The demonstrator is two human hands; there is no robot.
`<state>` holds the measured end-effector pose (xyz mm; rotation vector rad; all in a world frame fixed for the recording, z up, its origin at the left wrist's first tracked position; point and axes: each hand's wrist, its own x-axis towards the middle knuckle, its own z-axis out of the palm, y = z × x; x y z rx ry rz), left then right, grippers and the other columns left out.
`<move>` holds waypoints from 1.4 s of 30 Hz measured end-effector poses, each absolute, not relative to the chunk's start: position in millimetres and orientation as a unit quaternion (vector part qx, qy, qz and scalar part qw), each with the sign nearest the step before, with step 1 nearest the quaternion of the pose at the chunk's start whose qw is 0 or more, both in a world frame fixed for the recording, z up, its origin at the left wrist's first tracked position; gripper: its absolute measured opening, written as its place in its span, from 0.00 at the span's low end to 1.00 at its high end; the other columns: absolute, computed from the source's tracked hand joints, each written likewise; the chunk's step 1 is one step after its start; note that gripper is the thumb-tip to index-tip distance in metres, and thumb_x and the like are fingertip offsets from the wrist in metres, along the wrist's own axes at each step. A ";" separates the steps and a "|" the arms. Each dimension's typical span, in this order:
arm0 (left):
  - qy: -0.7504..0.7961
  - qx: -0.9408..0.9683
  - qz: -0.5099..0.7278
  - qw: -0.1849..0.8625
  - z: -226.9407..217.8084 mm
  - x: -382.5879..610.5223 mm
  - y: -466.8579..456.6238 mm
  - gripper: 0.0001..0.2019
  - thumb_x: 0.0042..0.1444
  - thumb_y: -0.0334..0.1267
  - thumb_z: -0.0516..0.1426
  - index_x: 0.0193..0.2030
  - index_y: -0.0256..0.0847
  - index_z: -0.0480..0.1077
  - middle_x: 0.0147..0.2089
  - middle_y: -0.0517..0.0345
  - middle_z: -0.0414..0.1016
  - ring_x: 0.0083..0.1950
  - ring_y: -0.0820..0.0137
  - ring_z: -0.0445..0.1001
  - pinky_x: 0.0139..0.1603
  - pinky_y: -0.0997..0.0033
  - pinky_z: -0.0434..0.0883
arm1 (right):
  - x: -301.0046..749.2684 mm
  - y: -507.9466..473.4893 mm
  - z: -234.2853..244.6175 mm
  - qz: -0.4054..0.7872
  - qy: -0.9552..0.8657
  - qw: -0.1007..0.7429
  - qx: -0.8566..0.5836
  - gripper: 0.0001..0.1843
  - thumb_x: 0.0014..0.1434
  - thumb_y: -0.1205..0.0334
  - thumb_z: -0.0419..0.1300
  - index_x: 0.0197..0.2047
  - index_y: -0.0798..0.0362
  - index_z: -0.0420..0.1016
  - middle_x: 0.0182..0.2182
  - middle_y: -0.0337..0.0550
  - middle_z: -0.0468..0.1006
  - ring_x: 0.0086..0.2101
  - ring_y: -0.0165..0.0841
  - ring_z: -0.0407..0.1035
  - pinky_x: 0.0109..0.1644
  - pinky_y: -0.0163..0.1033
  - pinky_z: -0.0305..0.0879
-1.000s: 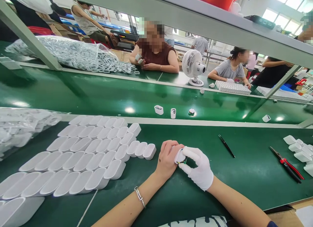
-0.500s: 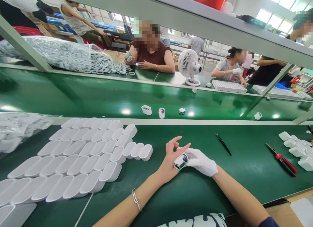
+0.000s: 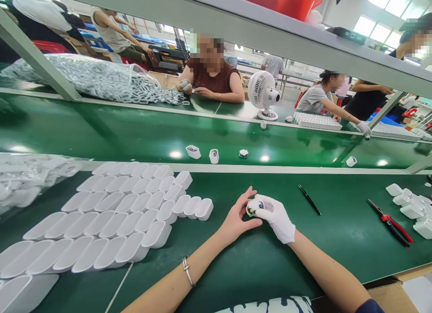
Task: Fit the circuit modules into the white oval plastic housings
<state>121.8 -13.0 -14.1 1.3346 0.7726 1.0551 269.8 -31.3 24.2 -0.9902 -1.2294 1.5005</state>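
My bare left hand [image 3: 236, 218] and my white-gloved right hand [image 3: 278, 218] meet over the green table [image 3: 337, 241] around one small white oval shell [image 3: 254, 207] with dark parts inside. The gloved fingers wrap the shell from the right. My left thumb and fingertips pinch its left side, with the other fingers raised. A bracelet sits on my left wrist. To the left lie several rows of empty white oval shells [image 3: 118, 218], open side up.
Black tweezers [image 3: 309, 199] and red-handled pliers [image 3: 391, 222] lie right of my hands, with more white shells [image 3: 410, 207] at the far right. Three small parts [image 3: 213, 155] ride the conveyor belt. Bags of white parts [image 3: 91, 79] and seated workers are beyond it.
My left hand went from closed over the shell, to fingers spread, to pinching its left side. The shell turned and rose slightly in the gloved hand. The belt parts drifted left.
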 end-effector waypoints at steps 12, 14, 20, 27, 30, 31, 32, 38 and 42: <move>0.382 0.432 0.460 0.676 -8.3 125.6 -13.8 0.28 0.39 0.46 0.68 0.48 0.35 0.74 0.47 0.47 0.77 0.51 0.53 0.73 0.56 0.53 0.67 | 266.0 -32.9 10.6 0.550 -0.394 0.555 -0.483 0.30 0.35 0.55 0.71 0.43 0.56 0.71 0.38 0.47 0.78 0.40 0.40 0.73 0.51 0.49 0.67; 0.384 0.434 0.452 0.678 -7.8 126.7 -14.8 0.25 0.42 0.46 0.66 0.46 0.35 0.75 0.45 0.48 0.78 0.49 0.53 0.74 0.55 0.53 0.67 | 264.6 -32.6 7.7 0.559 -0.377 0.551 -0.492 0.27 0.35 0.55 0.71 0.40 0.56 0.71 0.37 0.47 0.77 0.38 0.39 0.73 0.48 0.48 0.68; 0.386 0.435 0.432 0.689 -4.6 126.9 -14.8 0.25 0.45 0.46 0.65 0.50 0.37 0.73 0.47 0.49 0.77 0.53 0.55 0.71 0.59 0.56 0.64 | 267.6 -27.3 2.8 0.577 -0.373 0.539 -0.486 0.26 0.37 0.54 0.71 0.39 0.56 0.70 0.40 0.48 0.76 0.40 0.38 0.72 0.50 0.47 0.66; 0.420 0.430 0.411 0.686 0.4 123.7 -12.0 0.23 0.46 0.48 0.64 0.46 0.34 0.75 0.43 0.49 0.79 0.49 0.57 0.74 0.55 0.58 0.68 | 277.4 -22.3 12.2 0.641 -0.401 0.476 -0.449 0.25 0.37 0.57 0.71 0.41 0.55 0.75 0.38 0.45 0.78 0.42 0.37 0.71 0.53 0.46 0.63; 0.435 0.434 0.393 0.684 0.6 122.5 -11.3 0.22 0.44 0.47 0.65 0.44 0.35 0.76 0.42 0.49 0.79 0.47 0.57 0.75 0.54 0.60 0.68 | 279.6 -21.9 14.3 0.661 -0.403 0.455 -0.441 0.21 0.39 0.56 0.70 0.38 0.55 0.77 0.36 0.44 0.79 0.40 0.37 0.72 0.51 0.46 0.64; 0.438 0.437 0.386 0.684 0.5 121.8 -10.8 0.22 0.41 0.45 0.67 0.43 0.35 0.76 0.42 0.50 0.80 0.48 0.57 0.75 0.54 0.60 0.68 | 280.2 -21.8 14.6 0.663 -0.403 0.452 -0.441 0.21 0.39 0.55 0.70 0.37 0.55 0.78 0.36 0.44 0.79 0.40 0.37 0.72 0.51 0.46 0.64; 0.441 0.439 0.380 0.684 0.5 120.9 -10.0 0.23 0.39 0.43 0.68 0.43 0.36 0.77 0.42 0.50 0.80 0.48 0.56 0.75 0.54 0.60 0.68 | 281.0 -21.6 14.9 0.663 -0.403 0.451 -0.441 0.21 0.38 0.56 0.70 0.38 0.55 0.78 0.37 0.44 0.79 0.40 0.37 0.72 0.52 0.46 0.63; 0.428 0.454 0.373 0.687 0.5 116.9 -5.0 0.20 0.43 0.46 0.65 0.40 0.33 0.78 0.39 0.47 0.80 0.42 0.59 0.76 0.49 0.62 0.69 | 281.0 -20.0 10.9 0.661 -0.414 0.450 -0.435 0.26 0.35 0.58 0.72 0.41 0.56 0.78 0.38 0.46 0.79 0.40 0.37 0.71 0.52 0.46 0.62; 0.430 0.467 0.397 0.663 -0.1 119.1 -8.8 0.17 0.42 0.45 0.65 0.34 0.33 0.79 0.31 0.49 0.79 0.34 0.64 0.74 0.40 0.66 0.70 | 273.6 -23.2 2.6 0.637 -0.407 0.478 -0.447 0.22 0.39 0.57 0.70 0.39 0.57 0.78 0.36 0.45 0.79 0.37 0.35 0.71 0.49 0.44 0.64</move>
